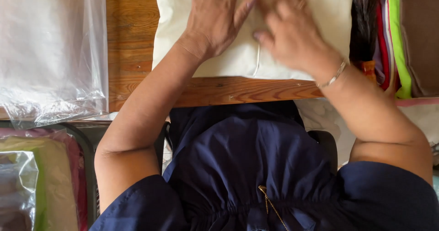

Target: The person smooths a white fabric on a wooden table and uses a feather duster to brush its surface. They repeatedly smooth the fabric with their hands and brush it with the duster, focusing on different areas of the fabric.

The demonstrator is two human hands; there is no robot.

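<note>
A folded cream-coloured cloth piece (238, 52) is being pressed flat on the brown wooden counter (130, 39), at about twelve o'clock from the person's dark blue garment (247, 167). The left hand (215, 18) is being laid palm down on the cloth, its fingers spread and stretched toward twelve o'clock; nothing is being gripped by it, and a ring is being worn on one finger. The right hand (290, 32) is being held just at three o'clock of the left hand, also palm down and open on the cloth, though it is blurred, so how firmly it is touching cannot be told. A thin silver bracelet (334, 75) is being worn on the right wrist. A short loose thread or cord is being seen on the cloth between the two wrists.

At nine o'clock of the cloth, well apart across bare wood, a clear crinkled plastic sheet (50, 52) is lying on the counter. At three o'clock of the cloth, just beside it, a dark brush-like bundle (363, 20) is being seen, and next to that a stack of coloured fabric edges in red, white and bright green (393, 39). At seven o'clock, below the counter edge, more plastic-wrapped fabric in green and pink (41, 180) is being kept.
</note>
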